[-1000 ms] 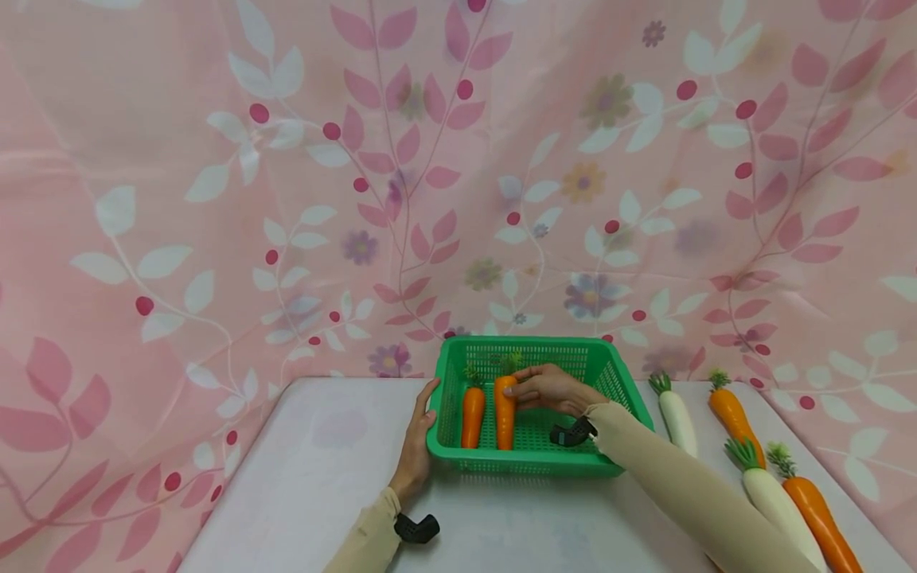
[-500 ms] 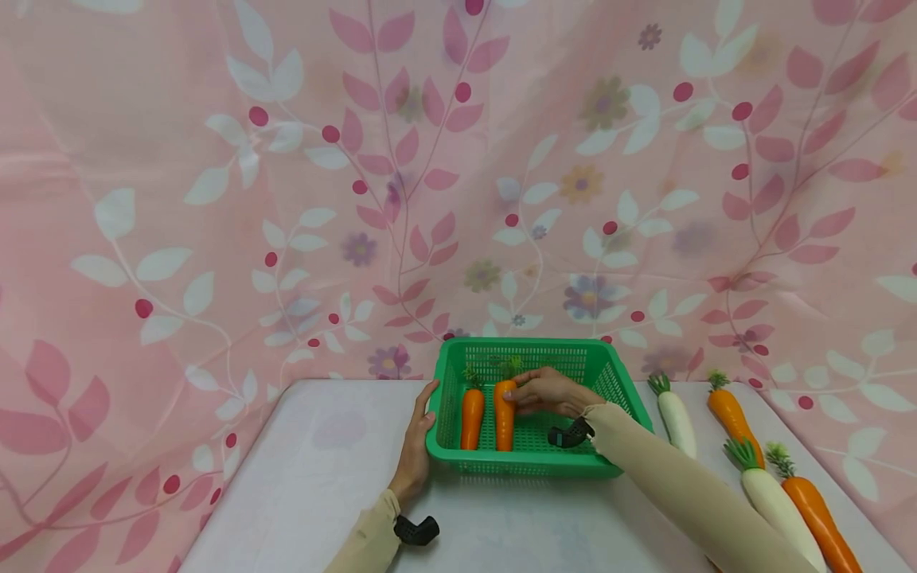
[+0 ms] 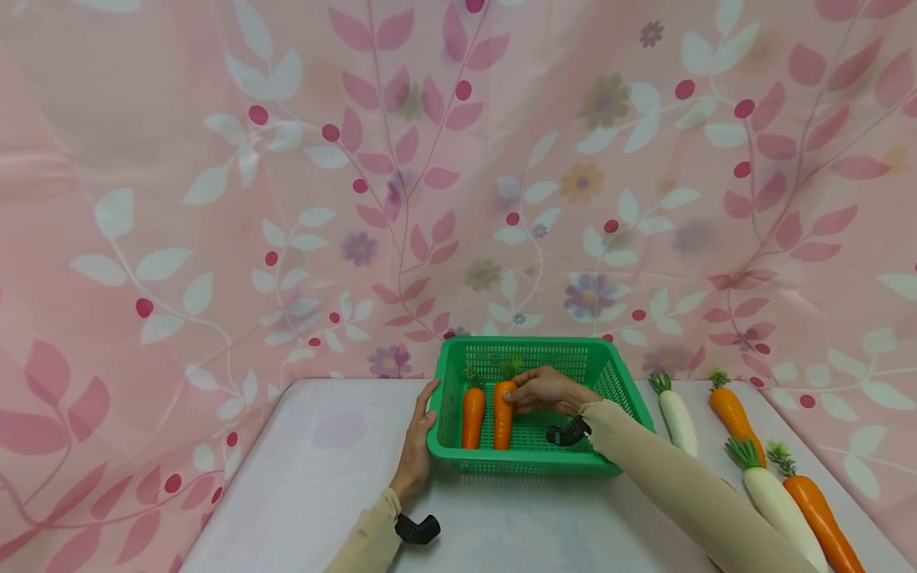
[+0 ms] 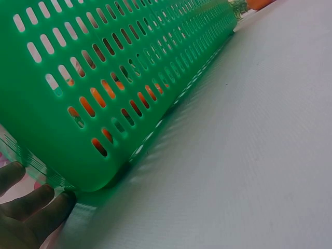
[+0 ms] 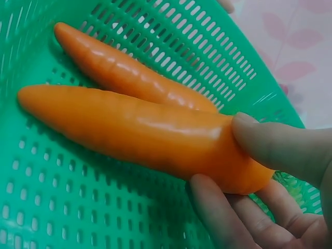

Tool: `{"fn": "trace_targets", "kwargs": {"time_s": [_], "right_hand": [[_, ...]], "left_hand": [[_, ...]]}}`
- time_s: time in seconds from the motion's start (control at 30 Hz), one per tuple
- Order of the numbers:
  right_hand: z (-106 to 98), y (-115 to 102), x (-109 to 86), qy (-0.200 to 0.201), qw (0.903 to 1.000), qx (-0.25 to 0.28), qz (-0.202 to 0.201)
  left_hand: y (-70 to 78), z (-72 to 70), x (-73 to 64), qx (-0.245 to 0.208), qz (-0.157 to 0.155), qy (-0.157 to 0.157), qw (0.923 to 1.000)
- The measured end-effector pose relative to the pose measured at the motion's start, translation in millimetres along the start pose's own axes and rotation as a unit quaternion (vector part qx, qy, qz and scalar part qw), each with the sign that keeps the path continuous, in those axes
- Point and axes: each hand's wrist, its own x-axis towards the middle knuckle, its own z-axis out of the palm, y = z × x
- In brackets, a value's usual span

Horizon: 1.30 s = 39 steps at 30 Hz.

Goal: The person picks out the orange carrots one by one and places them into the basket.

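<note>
In the green plastic basket [image 3: 530, 458] lie two orange carrots with leafy tops. My right hand [image 3: 548, 388] reaches in and pinches the right-hand carrot [image 5: 140, 132] near its leafy end, thumb on top and fingers beneath. Beside it, toward the basket's left wall, lies the other carrot [image 3: 473, 418], which no hand touches. My left hand [image 3: 413, 454] is against the outside of the basket's left wall. Its fingers [image 4: 49, 212] are extended and spread at the basket's corner in the left wrist view.
Right of the basket on the pale table [image 3: 337, 477] lie a white radish [image 3: 677, 422], a carrot [image 3: 734, 418], a second white radish [image 3: 781, 509] and another carrot [image 3: 820, 513]. My right sleeve partly covers this side. A pink floral cloth [image 3: 458, 199] hangs behind.
The carrot in my right hand has shifted slightly left and a little lower in the basket. My left hand and the other carrot stay in place.
</note>
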Motion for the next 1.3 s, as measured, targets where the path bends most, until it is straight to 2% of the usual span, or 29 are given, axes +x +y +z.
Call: {"fn": "trace_targets", "kwargs": {"time_s": [0.13, 0.37, 0.53, 0.77, 1.3], "right_hand": [[0.6, 0.6, 2.0, 0.007, 1.0000, -0.002, 0.004], [2.5, 2.6, 5.2, 0.000, 0.9984, -0.057, -0.003], [2.4, 2.9, 6.7, 0.004, 0.9979, -0.064, 0.006], [2.8, 1.3, 6.6, -0.001, 0.9938, -0.111, 0.004], [7.3, -0.3, 7.8, 0.009, 0.9888, -0.149, 0.004]], "left_hand": [[-0.1, -0.4, 0.3, 0.001, -0.003, -0.002, 1.0000], [-0.4, -0.3, -0.4, 0.006, -0.003, 0.001, 1.0000], [-0.1, 1.0, -1.5, 0.004, 0.003, 0.001, 1.0000], [-0.2, 0.3, -0.3, 0.003, 0.003, 0.002, 1.0000], [-0.2, 0.8, 0.2, -0.003, -0.005, 0.003, 1.0000]]}}
